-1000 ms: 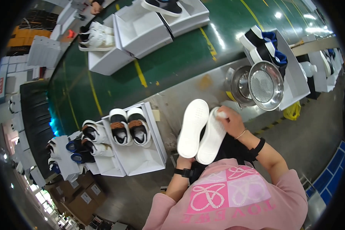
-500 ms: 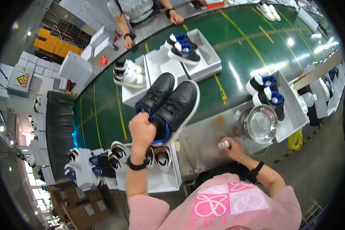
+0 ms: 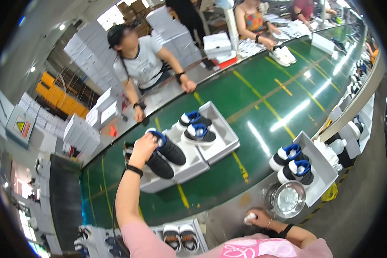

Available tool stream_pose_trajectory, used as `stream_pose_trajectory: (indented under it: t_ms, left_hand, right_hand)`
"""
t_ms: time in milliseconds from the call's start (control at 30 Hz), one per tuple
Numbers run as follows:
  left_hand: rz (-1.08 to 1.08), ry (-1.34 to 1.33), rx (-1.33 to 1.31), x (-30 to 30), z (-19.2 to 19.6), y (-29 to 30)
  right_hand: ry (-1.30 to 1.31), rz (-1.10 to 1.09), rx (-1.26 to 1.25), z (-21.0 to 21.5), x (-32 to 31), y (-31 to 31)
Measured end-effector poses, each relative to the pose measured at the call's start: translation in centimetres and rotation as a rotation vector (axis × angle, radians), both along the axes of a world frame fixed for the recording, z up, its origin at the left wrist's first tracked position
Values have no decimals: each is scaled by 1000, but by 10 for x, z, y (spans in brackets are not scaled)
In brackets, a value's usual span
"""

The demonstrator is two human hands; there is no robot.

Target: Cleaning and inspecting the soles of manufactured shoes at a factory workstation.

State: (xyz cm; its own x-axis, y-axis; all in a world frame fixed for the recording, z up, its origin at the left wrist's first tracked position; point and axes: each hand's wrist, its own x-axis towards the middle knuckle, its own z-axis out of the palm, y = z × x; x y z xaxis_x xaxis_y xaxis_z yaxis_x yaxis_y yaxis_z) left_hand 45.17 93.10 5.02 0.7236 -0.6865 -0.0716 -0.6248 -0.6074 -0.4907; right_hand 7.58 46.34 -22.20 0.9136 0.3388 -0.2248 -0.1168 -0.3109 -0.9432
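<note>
My left hand [image 3: 145, 149] grips a pair of black shoes [image 3: 171, 150] with blue lining by their heel ends, toes pointing toward me. The pair is over a white shoe box [image 3: 193, 168] on the green conveyor; whether it touches the box is unclear. Beside it, another white box [image 3: 228, 138] holds a black-and-white pair with blue lining [image 3: 200, 134]. Other shoes behind my left hand are mostly hidden. My right hand [image 3: 262, 219] is closed on a small white wad [image 3: 250, 218] over the metal ledge, near a round metal bowl [image 3: 289, 198].
On the right, an open shoe box [image 3: 318, 180] holds black-and-white shoes [image 3: 296, 165]. White-and-brown shoes [image 3: 180, 238] lie in a box close to me. Across the green conveyor [image 3: 262, 124], one person [image 3: 144, 64] rests both hands on the edge; another reaches toward white shoes [image 3: 282, 56].
My left hand has carried the black pair away from me to the box on the conveyor, turning the toes toward me. My right hand keeps its white wad over the ledge. The view has tilted up.
</note>
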Motion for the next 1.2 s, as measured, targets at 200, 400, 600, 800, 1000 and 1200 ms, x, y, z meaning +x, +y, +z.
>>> stream_pose_trajectory:
  t_ms: [200, 400, 600, 800, 1000, 1200]
  left_hand:
    - [-161, 51, 9, 52, -29, -7]
    - [455, 250, -481, 105, -61, 4]
    - [400, 282, -931, 102, -62, -109]
    - [441, 182, -159, 107, -96, -165]
    - [438, 108, -233, 103, -100, -167]
    - [240, -172, -759, 21, 9, -157]
  right_hand:
    - [149, 39, -144, 6, -3, -3]
    - [173, -3, -106, 25, 16, 1]
    - [173, -68, -148, 40, 25, 6]
    - [217, -36, -183, 32, 19, 6]
    - [230, -21, -131, 16, 3, 0]
    - [49, -45, -80, 9, -10, -4]
